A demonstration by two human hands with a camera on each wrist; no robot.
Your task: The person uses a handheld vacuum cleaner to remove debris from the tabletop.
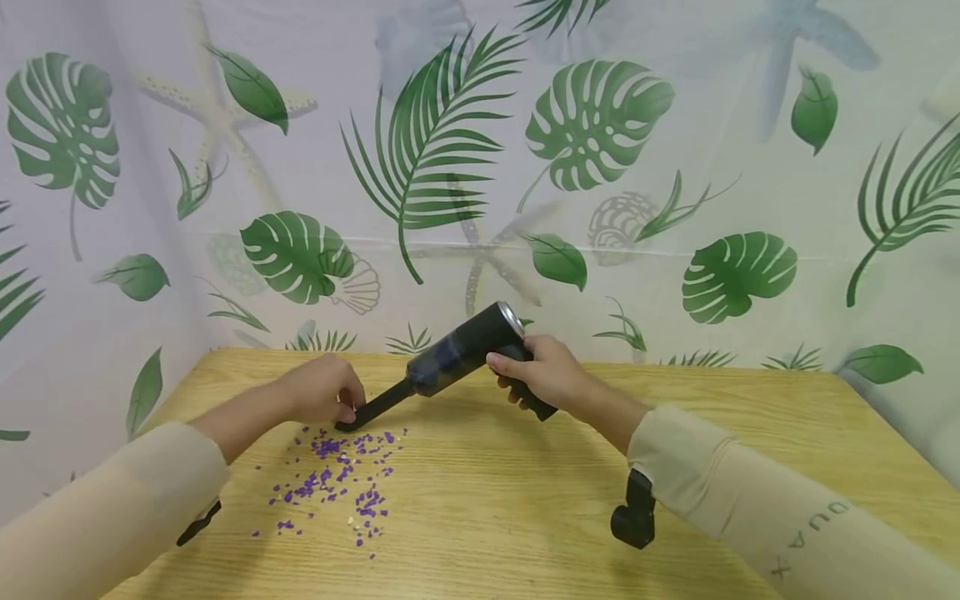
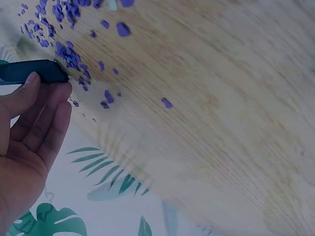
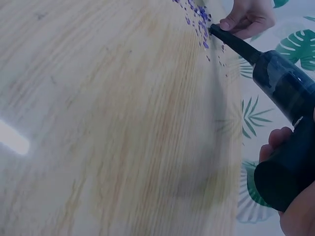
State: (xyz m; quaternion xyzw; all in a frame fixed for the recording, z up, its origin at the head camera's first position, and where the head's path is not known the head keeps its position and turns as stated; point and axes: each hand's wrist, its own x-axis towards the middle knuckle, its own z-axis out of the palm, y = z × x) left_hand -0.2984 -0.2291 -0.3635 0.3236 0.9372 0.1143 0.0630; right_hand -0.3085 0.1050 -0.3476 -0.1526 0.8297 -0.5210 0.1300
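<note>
A black handheld vacuum cleaner [image 1: 457, 354] slants over the table, its silver-rimmed end up and its narrow nozzle [image 1: 386, 404] pointing down to the left. Around the handle curl the fingers of my right hand [image 1: 555, 377]. My left hand [image 1: 324, 390] pinches the nozzle near its tip; in the left wrist view the thumb and index finger of that hand [image 2: 37, 120] meet at the nozzle's end [image 2: 37, 72]. Purple paper bits [image 1: 326, 479], with a few pale ones among them, lie scattered just in front of the tip. Whether the tip touches the table I cannot tell.
The wood-grain table [image 1: 510, 517] reaches back to a white cloth [image 1: 465, 275] printed with green leaves, starfish and shells. Loose purple bits spread over the table's left half. A black device [image 1: 636, 512] hangs under my right sleeve.
</note>
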